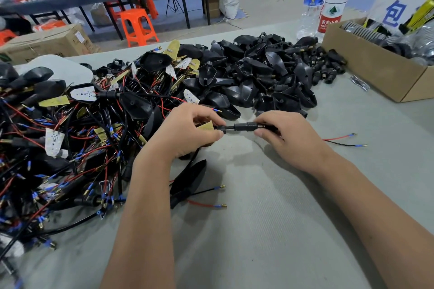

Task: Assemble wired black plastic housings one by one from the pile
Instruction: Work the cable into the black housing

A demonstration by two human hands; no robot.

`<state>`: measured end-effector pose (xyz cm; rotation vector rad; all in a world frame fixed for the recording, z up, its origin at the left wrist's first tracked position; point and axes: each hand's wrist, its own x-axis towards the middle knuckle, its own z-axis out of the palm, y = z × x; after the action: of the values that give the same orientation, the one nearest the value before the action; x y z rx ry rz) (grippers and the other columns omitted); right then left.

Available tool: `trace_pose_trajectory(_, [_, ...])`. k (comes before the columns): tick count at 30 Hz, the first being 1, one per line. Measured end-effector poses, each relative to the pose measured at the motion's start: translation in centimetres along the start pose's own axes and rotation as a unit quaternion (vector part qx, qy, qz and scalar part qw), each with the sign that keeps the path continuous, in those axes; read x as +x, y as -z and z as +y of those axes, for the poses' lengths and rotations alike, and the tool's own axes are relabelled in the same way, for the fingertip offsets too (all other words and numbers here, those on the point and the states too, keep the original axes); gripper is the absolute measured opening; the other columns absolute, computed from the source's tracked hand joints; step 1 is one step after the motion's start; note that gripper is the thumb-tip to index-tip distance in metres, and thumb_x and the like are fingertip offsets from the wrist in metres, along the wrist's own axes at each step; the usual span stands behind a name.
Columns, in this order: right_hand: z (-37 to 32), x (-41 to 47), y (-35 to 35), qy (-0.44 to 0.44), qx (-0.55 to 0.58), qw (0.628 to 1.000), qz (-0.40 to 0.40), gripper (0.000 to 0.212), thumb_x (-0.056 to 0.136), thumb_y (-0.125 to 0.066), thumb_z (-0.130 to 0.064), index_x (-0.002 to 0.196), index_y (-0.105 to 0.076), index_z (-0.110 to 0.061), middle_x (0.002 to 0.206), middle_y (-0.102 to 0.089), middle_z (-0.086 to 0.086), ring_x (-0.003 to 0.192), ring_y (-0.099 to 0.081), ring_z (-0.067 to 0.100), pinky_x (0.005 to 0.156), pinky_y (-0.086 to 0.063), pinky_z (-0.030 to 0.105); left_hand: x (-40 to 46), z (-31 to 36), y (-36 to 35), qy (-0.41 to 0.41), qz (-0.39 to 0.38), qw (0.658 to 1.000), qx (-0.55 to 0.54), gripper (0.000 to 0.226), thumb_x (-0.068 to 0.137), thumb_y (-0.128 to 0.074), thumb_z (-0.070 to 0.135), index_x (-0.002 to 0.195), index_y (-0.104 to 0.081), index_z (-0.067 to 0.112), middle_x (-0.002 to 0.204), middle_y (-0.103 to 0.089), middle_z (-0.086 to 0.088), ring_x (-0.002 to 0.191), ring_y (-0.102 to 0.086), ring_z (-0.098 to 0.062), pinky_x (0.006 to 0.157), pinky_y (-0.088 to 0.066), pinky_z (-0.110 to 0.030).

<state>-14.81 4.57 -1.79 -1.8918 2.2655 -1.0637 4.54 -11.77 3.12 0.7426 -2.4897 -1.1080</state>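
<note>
We work at a grey ribbed mat (270,230) covering a workshop table. Above it we hold a slim black plastic stem with a threaded metal end (244,127) level between both hands: our left hand (187,131) pinches its housing end with a yellow board, our right hand (281,134) grips the threaded end. Its red and black leads (340,141) trail right. Behind lies the glossy pile of black housings (246,73), beside a tangled heap of wired parts (70,136). Loose wires could snag, we judge.
</note>
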Motion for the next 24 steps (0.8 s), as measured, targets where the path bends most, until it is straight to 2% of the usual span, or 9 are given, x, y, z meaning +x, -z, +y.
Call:
trace_pose_trajectory(2, [0.1, 0.0, 0.2, -0.005, 0.004, 1.0, 0.008, 0.011, 0.1, -0.064, -0.028, 0.105, -0.071, -0.022, 0.088, -0.067, -0.012, 0.084, -0.059, 0.008, 0.077, -0.049, 0.036, -0.1, -0.3, 0.2, -0.001, -0.002, 0.999, -0.045, 0.02, 0.079, -0.083, 0.025, 0.098, -0.079, 0.03, 0.094, -0.077, 0.006, 0.087, -0.074, -0.013, 0.083, -0.058, -0.028])
trace_pose_trajectory(5, [0.2, -0.1, 0.3, -0.009, 0.016, 1.0, 0.014, 0.01, 0.101, -0.063, -0.028, 0.106, -0.07, -0.023, 0.089, -0.068, -0.013, 0.086, -0.061, 0.008, 0.078, -0.05, 0.038, -0.1, -0.9, 0.5, 0.026, 0.011, 0.994, -0.105, 0.03, 0.078, -0.081, 0.029, 0.107, -0.075, 0.024, 0.092, -0.079, 0.001, 0.091, -0.076, -0.017, 0.091, -0.058, -0.033])
trace_pose_trajectory(8, [0.2, -0.2, 0.3, -0.014, 0.034, 0.999, 0.029, 0.01, 0.101, -0.063, -0.026, 0.107, -0.07, -0.021, 0.09, -0.068, -0.012, 0.086, -0.061, 0.009, 0.079, -0.049, 0.038, -0.1, -1.5, 0.7, 0.032, 0.048, 0.99, -0.128, 0.007, 0.09, -0.078, 0.016, 0.095, -0.077, 0.02, 0.089, -0.08, -0.002, 0.09, -0.075, -0.016, 0.096, -0.055, -0.039])
trace_pose_trajectory(9, [0.2, -0.2, 0.3, -0.014, 0.039, 0.999, 0.036, 0.01, 0.101, -0.063, -0.025, 0.107, -0.07, -0.02, 0.09, -0.068, -0.012, 0.086, -0.061, 0.009, 0.079, -0.049, 0.038, -0.2, -1.5, 0.6, 0.029, 0.055, 0.989, -0.131, 0.007, 0.092, -0.075, 0.013, 0.093, -0.077, 0.02, 0.088, -0.08, -0.003, 0.088, -0.074, -0.015, 0.096, -0.054, -0.038])
trace_pose_trajectory(11, [0.1, -0.2, 0.3, -0.015, 0.052, 0.997, 0.046, 0.009, 0.101, -0.064, -0.023, 0.107, -0.069, -0.021, 0.089, -0.068, -0.012, 0.085, -0.061, 0.01, 0.078, -0.05, 0.038, -0.1, -1.4, 0.6, 0.019, 0.064, 0.987, -0.149, 0.008, 0.096, -0.07, 0.01, 0.096, -0.075, 0.017, 0.088, -0.079, -0.004, 0.086, -0.073, -0.015, 0.089, -0.056, -0.034])
trace_pose_trajectory(14, [0.1, -0.2, 0.1, -0.015, 0.06, 0.997, 0.056, 0.008, 0.101, -0.063, -0.025, 0.106, -0.068, -0.023, 0.085, -0.067, -0.011, 0.082, -0.061, 0.01, 0.076, -0.049, 0.037, -0.4, -0.8, 0.4, 0.027, 0.047, 0.978, -0.202, 0.008, 0.102, -0.062, 0.011, 0.101, -0.068, 0.015, 0.092, -0.077, -0.006, 0.081, -0.077, -0.026, 0.062, -0.06, -0.032])
trace_pose_trajectory(16, [0.2, -0.2, 0.0, -0.016, 0.058, 0.997, 0.055, 0.007, 0.101, -0.062, -0.027, 0.105, -0.068, -0.025, 0.08, -0.065, -0.011, 0.078, -0.06, 0.011, 0.073, -0.049, 0.038, -0.6, -0.6, 0.3, 0.025, 0.04, 0.979, -0.198, 0.01, 0.103, -0.06, 0.011, 0.1, -0.067, 0.017, 0.095, -0.075, -0.007, 0.082, -0.077, -0.029, 0.055, -0.058, -0.031])
trace_pose_trajectory(20, [0.4, -0.3, -0.1, -0.016, 0.054, 0.997, 0.047, 0.007, 0.102, -0.061, -0.032, 0.104, -0.066, -0.028, 0.075, -0.063, -0.013, 0.073, -0.059, 0.011, 0.069, -0.05, 0.04, -0.4, -0.7, 0.2, 0.04, 0.02, 0.976, -0.215, 0.024, 0.101, -0.06, 0.006, 0.088, -0.07, 0.023, 0.103, -0.071, -0.004, 0.086, -0.071, -0.013, 0.066, -0.061, -0.03])
trace_pose_trajectory(24, [0.5, -0.3, -0.1, -0.019, 0.039, 0.998, 0.045, 0.009, 0.102, -0.059, -0.036, 0.105, -0.065, -0.031, 0.074, -0.063, -0.012, 0.071, -0.06, 0.009, 0.067, -0.049, 0.039, -0.3, -0.5, 0.1, 0.044, 0.013, 0.971, -0.234, 0.021, 0.103, -0.06, 0.02, 0.083, -0.068, 0.02, 0.092, -0.07, -0.002, 0.075, -0.068, -0.01, 0.069, -0.058, -0.026])
